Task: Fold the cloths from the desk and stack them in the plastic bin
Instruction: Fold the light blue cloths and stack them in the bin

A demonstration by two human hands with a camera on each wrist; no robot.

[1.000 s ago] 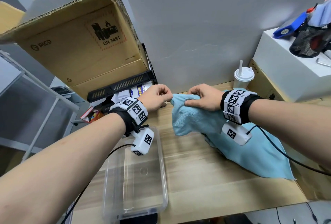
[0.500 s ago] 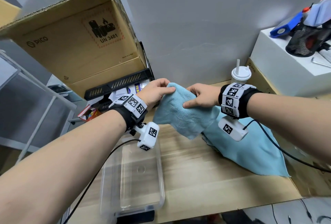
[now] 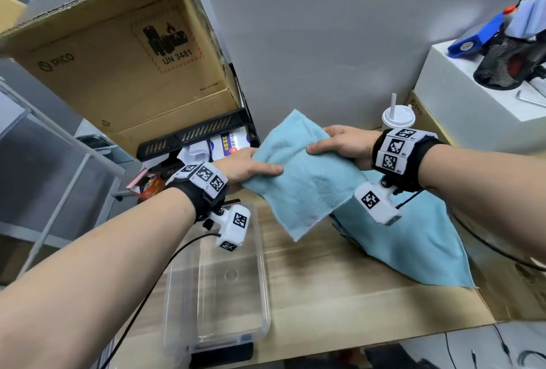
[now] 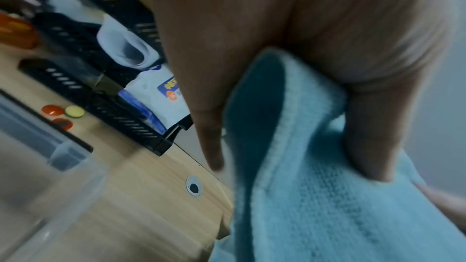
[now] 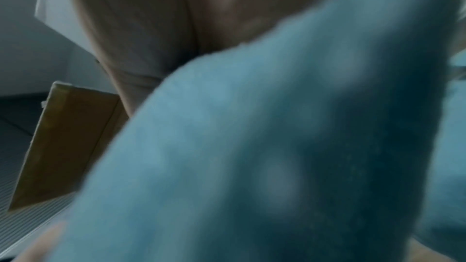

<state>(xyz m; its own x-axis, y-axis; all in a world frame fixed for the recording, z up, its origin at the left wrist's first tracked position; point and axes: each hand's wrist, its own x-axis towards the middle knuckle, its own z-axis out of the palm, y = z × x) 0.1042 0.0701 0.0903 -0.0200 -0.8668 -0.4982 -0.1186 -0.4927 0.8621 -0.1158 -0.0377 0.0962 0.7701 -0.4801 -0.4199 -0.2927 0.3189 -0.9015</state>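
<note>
Wooden desk (image 3: 339, 294) | folded cloth (image 3: 307, 185) above | left hand (image 3: 245, 166), right hand (image 3: 342, 142) grip pinching opposite edges

Office or lab storeroom corner, not a home. Cues: wooden desk (image 3: 339, 294) with a cable grommet (image 4: 194, 186), pushed against a plain grey partition wall (image 3: 325, 29). Open PICO shipping carton (image 3: 118, 52) with a UN 3481 battery label sits on a black perforated rack (image 3: 192, 135). White cabinet (image 3: 472, 94) holds a black mesh holder (image 3: 502, 67) and hex keys (image 3: 531, 99). Lidded takeaway cup (image 3: 397, 117) with straw. Loose cables (image 3: 487, 348) on the floor.
</note>
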